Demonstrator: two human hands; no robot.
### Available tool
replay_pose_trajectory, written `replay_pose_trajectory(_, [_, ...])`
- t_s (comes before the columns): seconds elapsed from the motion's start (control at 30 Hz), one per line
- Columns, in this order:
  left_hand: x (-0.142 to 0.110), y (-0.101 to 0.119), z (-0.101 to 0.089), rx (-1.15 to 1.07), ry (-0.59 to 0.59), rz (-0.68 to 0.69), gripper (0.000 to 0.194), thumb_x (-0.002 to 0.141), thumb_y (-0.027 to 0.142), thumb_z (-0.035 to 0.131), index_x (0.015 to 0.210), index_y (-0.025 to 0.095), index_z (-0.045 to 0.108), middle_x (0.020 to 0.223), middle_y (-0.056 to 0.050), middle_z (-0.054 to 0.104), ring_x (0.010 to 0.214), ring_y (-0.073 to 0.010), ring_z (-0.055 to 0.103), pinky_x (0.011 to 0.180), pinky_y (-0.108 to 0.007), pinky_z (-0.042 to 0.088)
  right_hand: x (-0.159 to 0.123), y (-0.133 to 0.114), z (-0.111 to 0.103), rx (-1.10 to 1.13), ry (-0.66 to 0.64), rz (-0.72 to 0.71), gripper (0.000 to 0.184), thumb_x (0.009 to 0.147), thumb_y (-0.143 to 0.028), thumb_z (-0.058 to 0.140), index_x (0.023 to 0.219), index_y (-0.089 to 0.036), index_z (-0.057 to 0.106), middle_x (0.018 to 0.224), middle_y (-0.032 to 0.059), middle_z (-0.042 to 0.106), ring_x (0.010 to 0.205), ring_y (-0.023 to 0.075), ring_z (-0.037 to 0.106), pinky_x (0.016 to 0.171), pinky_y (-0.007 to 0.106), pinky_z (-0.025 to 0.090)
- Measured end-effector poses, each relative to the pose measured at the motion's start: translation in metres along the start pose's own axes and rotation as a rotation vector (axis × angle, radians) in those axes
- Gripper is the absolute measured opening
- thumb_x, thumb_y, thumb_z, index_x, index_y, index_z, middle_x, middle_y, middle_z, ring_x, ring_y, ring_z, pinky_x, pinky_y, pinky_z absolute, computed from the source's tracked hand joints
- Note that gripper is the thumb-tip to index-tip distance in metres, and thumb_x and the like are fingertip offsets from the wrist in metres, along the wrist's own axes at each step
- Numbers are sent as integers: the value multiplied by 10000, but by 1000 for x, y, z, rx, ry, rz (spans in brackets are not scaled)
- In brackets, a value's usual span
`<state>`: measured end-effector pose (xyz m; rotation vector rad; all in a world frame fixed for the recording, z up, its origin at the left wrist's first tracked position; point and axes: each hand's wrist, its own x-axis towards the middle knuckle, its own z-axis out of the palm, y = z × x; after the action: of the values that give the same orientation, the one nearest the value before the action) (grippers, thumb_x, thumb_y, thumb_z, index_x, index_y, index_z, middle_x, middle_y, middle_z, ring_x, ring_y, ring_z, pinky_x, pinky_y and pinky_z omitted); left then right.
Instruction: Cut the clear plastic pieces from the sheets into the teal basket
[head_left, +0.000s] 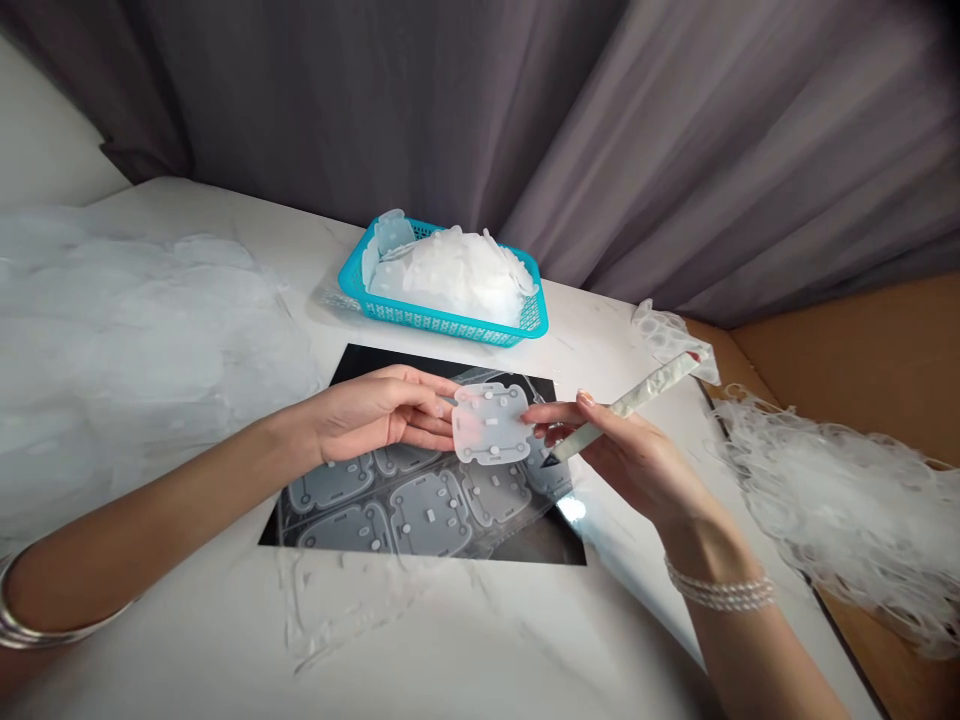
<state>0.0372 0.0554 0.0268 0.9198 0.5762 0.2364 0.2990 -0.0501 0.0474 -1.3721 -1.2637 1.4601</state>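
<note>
My left hand point(390, 408) pinches the left edge of a thin translucent plastic piece point(491, 425), which has small raised studs and notched edges. My right hand point(630, 445) carries a pen-shaped tool point(645, 390) with a pale marbled handle and a dark pointed tip slanting down to the left. The right index finger touches the piece's right edge. Below both hands, a clear sheet of similar moulded pieces point(431, 515) lies over a black mat point(547, 545). Part of the sheet is hidden by the hands, and its front edge hangs past the mat onto the white table.
Behind the mat stands a blue basket point(442, 322) heaped with translucent pieces. A large pile of clear sheets point(135, 360) covers the left of the table. Stringy clear scraps point(862, 500) are heaped at the right, beside a brown board point(862, 345). Grey curtains point(375, 110) hang behind.
</note>
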Motion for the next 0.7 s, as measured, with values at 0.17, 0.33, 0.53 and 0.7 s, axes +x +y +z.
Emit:
replay_pose_trajectory(0.17, [-2, 4, 4, 40, 53, -25, 435, 798, 124, 684, 1232, 124, 674, 1112, -118, 747, 1061, -220, 694, 980, -319, 547, 1, 0, 1, 49, -26, 20, 431, 977, -484, 450, 1044, -224, 786, 1080, 84, 710, 949, 217, 574, 904, 350, 430])
replay_pose_trajectory(0.33, [-3, 4, 6, 75, 45, -19, 361, 827, 139, 694, 1188, 146, 705, 1119, -98, 747, 1024, -183, 705, 896, -225, 574, 0, -1, 2, 48, -35, 17, 431, 977, -482, 447, 1042, -222, 785, 1012, 84, 719, 942, 226, 589, 923, 366, 421])
replay_pose_trajectory(0.53, [-3, 4, 6, 93, 32, -2, 356, 825, 137, 701, 1181, 159, 713, 1112, -98, 749, 1027, -189, 706, 887, -216, 574, -1, -4, 1, 47, -71, 34, 470, 990, -495, 402, 1068, -215, 772, 790, 69, 726, 844, 226, 611, 927, 390, 404])
replay_pose_trajectory(0.7, [-4, 5, 7, 139, 74, -45, 452, 785, 198, 748, 1232, 181, 686, 1150, -107, 735, 1043, -237, 703, 929, -309, 574, 0, -3, 1, 75, -93, 57, 499, 995, -497, 383, 1077, -188, 766, 773, 86, 757, 837, 240, 652, 946, 415, 408])
